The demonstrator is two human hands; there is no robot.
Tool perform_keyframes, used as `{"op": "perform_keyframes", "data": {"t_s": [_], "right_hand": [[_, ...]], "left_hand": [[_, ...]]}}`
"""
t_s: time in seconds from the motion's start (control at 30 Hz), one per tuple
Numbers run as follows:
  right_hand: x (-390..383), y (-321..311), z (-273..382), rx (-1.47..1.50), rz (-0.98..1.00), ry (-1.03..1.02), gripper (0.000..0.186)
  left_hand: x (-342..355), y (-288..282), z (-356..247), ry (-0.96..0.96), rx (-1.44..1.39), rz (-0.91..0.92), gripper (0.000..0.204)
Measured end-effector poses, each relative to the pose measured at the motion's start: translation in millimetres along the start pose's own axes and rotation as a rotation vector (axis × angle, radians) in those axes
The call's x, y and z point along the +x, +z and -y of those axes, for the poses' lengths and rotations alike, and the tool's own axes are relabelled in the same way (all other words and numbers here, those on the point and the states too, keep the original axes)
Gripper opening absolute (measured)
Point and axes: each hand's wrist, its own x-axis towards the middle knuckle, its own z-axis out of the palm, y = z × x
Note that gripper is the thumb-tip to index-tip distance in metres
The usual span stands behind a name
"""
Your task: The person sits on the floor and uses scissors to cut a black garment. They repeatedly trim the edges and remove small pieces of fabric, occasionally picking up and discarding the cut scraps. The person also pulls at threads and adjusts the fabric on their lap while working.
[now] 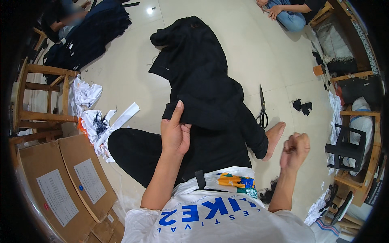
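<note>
A black garment point(198, 60) lies across my lap and spreads out over the floor ahead of me. My left hand point(175, 131) is closed on its near edge, thumb on top and fingers tucked beneath the cloth. Off to the right, apart from the garment, my right hand point(296, 152) is raised and curled closed. It is slightly blurred, and a small dark bit shows at its fingers, too unclear to name. Black-handled scissors point(263, 109) rest on the floor beside my bare foot point(275, 137), blades pointing away.
Two cardboard boxes point(67, 178) and a wooden stool point(44, 97) stand at left, near white cloth scraps point(87, 93). Black scraps point(302, 106) lie at right, before a wooden rack point(360, 182). Two other people sit at the far corners, one by a dark fabric pile point(93, 36).
</note>
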Motion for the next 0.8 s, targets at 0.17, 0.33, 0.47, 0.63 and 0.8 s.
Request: {"op": "perform_keyframes", "data": {"t_s": [0.17, 0.33, 0.47, 0.63, 0.8], "right_hand": [[23.1, 12.8, 6.5, 0.076, -0.235, -0.046, 0.026], [37.5, 39.6, -8.6, 0.442, -0.22, 0.234, 0.01], [37.4, 43.7, -27.9, -0.153, 0.231, 0.183, 0.015], [19.3, 48.8, -59.2, -0.944, 0.715, -0.132, 0.025], [12.7, 56.2, -57.5, -0.957, 0.558, -0.032, 0.042]], "left_hand": [[-4.2, -0.5, 18.7, -0.046, -0.019, 0.036, 0.027], [-0.3, -15.5, 25.2, -0.07, 0.011, 0.006, 0.028], [7.1, -28.2, 23.2, -0.068, -0.015, -0.028, 0.029], [10.4, -29.6, 27.7, -0.128, -0.017, -0.029, 0.029], [12.4, -24.0, 26.4, -0.18, -0.037, -0.03, 0.029]]}}
